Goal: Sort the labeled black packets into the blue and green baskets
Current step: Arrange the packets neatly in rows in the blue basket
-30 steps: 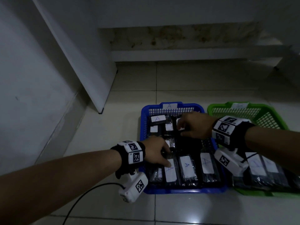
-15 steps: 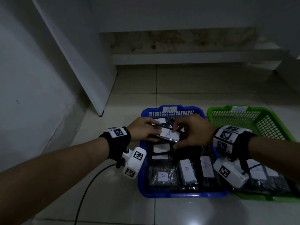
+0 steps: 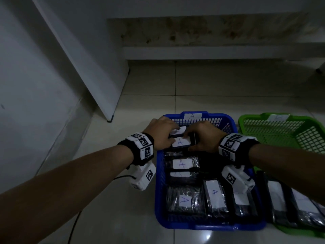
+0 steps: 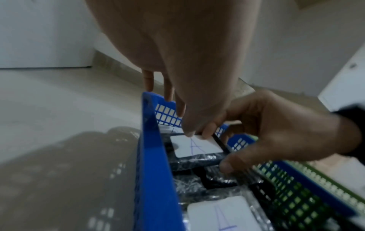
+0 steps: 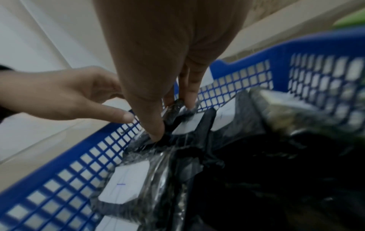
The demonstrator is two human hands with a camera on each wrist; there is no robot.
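A blue basket (image 3: pixel 159 175) marked A holds several black packets with white A labels. Both hands meet at its far left corner over one black packet (image 3: pixel 180 143). My right hand (image 3: pixel 189 142) pinches this packet (image 4: pixel 195 147), fingers on its far edge and thumb at its near corner. My left hand (image 3: pixel 173 136) touches the packet's far edge with straight fingers and thumb (image 4: pixel 188 132). In the right wrist view the right fingertips (image 5: pixel 156 134) nip the packet's plastic wrap (image 5: pixel 189 125), and the left hand (image 5: pixel 79 100) lies spread beside them. The green basket (image 3: pixel 281 121) stands to the right with more packets.
A white panel (image 3: pixel 98 81) leans against the left wall, its foot near the blue basket's far corner. A low step (image 3: pixel 219 51) runs along the back. A black cable (image 3: pixel 73 224) trails on the tiled floor under my left arm.
My left hand left the near packets and joined the right hand on the A packet. Both hands then carried it toward the basket's far left corner.
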